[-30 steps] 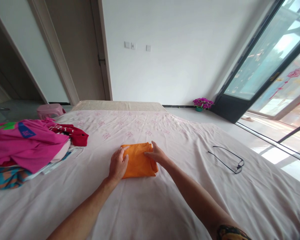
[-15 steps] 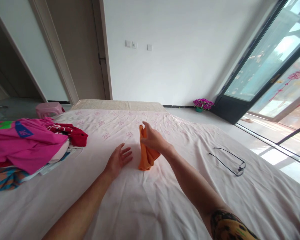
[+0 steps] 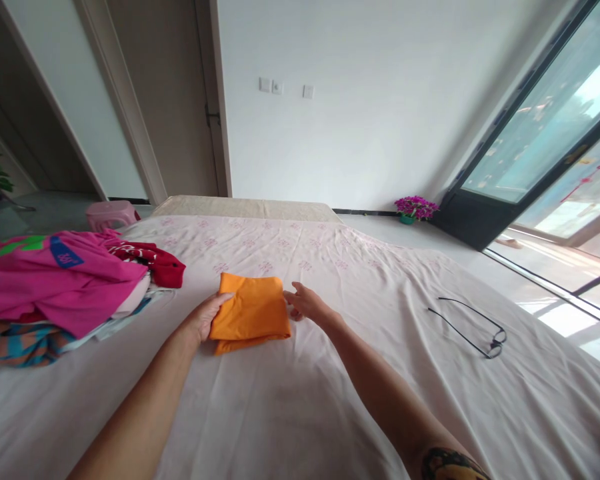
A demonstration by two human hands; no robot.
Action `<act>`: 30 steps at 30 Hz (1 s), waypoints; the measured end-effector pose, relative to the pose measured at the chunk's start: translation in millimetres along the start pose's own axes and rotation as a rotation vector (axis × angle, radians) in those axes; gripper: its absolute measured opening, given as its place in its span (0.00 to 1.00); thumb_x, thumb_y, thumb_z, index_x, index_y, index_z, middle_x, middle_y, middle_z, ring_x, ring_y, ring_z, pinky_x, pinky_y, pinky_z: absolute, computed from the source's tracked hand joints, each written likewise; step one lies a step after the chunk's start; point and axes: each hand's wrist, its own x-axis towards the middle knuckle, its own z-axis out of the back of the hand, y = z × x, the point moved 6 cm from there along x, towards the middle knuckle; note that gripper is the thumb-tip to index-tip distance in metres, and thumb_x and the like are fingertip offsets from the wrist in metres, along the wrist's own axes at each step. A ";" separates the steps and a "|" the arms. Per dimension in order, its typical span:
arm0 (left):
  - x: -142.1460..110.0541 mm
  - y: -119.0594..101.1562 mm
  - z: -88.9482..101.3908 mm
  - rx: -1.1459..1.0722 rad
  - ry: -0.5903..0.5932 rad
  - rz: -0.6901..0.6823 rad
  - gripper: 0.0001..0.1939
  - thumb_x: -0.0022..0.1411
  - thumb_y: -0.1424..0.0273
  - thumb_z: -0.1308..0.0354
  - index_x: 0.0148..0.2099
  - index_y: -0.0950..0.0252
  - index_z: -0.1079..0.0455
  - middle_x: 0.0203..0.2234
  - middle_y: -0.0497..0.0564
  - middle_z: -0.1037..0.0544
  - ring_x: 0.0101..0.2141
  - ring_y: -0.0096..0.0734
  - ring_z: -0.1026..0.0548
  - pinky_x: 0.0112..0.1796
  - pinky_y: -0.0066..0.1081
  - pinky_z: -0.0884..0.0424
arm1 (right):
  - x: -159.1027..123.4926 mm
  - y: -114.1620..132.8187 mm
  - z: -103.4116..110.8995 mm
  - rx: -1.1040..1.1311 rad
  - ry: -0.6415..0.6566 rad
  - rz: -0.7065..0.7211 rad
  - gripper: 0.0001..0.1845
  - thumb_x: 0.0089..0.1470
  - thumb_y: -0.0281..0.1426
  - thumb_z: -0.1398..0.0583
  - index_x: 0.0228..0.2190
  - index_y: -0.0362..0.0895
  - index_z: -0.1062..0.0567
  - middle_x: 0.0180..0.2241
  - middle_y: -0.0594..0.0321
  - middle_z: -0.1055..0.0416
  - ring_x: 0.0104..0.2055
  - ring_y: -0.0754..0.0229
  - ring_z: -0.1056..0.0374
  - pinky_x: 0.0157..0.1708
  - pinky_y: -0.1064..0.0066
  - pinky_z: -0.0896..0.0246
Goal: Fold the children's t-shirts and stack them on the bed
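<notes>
A folded orange cloth, perhaps a garment, lies in a near-square on the bed in front of me. Its layers show along the front edge. My left hand grips its left side, thumb on top and the other fingers hidden beneath. At the opposite side is my right hand, its fingers partly bent and apart. Those fingertips are at the cloth's right edge; whether they touch it is hard to see.
A heap of clothes, pink, red and striped, lies at the left on the pale bedsheet. Black-framed glasses rest at the right. Beyond the bed stand a pink stool and a pot of purple flowers.
The orange cloth, earlier a narrow bundle in my right hand, now lies flat and broader. My left hand has closed on its left side, and my right hand has released its grip around the bundle.
</notes>
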 end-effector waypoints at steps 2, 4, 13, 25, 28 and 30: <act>-1.6 2.1 -3.3 0.012 0.004 0.005 0.19 0.54 0.70 0.38 0.48 0.70 0.29 0.33 0.58 0.17 0.33 0.45 0.18 0.35 0.42 0.21 | -3.1 -0.3 -15.1 0.093 0.032 0.048 0.45 0.53 0.43 0.38 0.65 0.44 0.48 0.37 0.55 0.26 0.26 0.59 0.29 0.23 0.70 0.34; -3.5 2.6 -6.8 0.022 0.020 -0.010 0.20 0.52 0.70 0.38 0.48 0.68 0.29 0.33 0.56 0.17 0.34 0.43 0.18 0.36 0.41 0.22 | -6.4 2.1 -20.0 0.196 0.004 0.093 0.48 0.50 0.40 0.36 0.66 0.44 0.50 0.39 0.56 0.28 0.27 0.61 0.30 0.22 0.72 0.37; -17.6 -28.4 11.8 0.671 -0.368 -0.576 0.24 0.54 0.64 0.38 0.53 0.64 0.33 0.42 0.56 0.23 0.35 0.32 0.23 0.40 0.34 0.27 | -43.6 24.5 25.0 -0.412 -0.376 0.328 0.30 0.56 0.35 0.40 0.60 0.47 0.36 0.48 0.53 0.31 0.48 0.52 0.35 0.46 0.62 0.41; -105.8 11.4 -43.7 1.673 0.030 -1.166 0.09 0.62 0.73 0.43 0.45 0.59 0.28 0.36 0.50 0.23 0.39 0.34 0.25 0.42 0.33 0.31 | -64.2 59.5 -56.7 -0.701 -0.142 0.833 0.09 0.63 0.33 0.42 0.35 0.47 0.21 0.35 0.60 0.29 0.39 0.58 0.38 0.38 0.68 0.46; -101.9 18.1 -37.3 1.742 -0.049 -1.195 0.07 0.65 0.76 0.47 0.38 0.61 0.30 0.30 0.49 0.26 0.33 0.32 0.27 0.38 0.33 0.33 | -65.0 56.2 -48.1 -0.597 -0.186 0.866 0.10 0.64 0.32 0.43 0.39 0.46 0.21 0.35 0.60 0.29 0.39 0.59 0.37 0.38 0.70 0.45; -103.7 16.4 -33.3 1.748 -0.142 -1.239 0.06 0.65 0.76 0.48 0.38 0.62 0.31 0.30 0.49 0.26 0.33 0.33 0.29 0.38 0.34 0.34 | -69.9 53.3 -48.0 -0.584 -0.183 0.902 0.11 0.64 0.33 0.43 0.41 0.48 0.21 0.36 0.60 0.29 0.39 0.59 0.37 0.38 0.69 0.46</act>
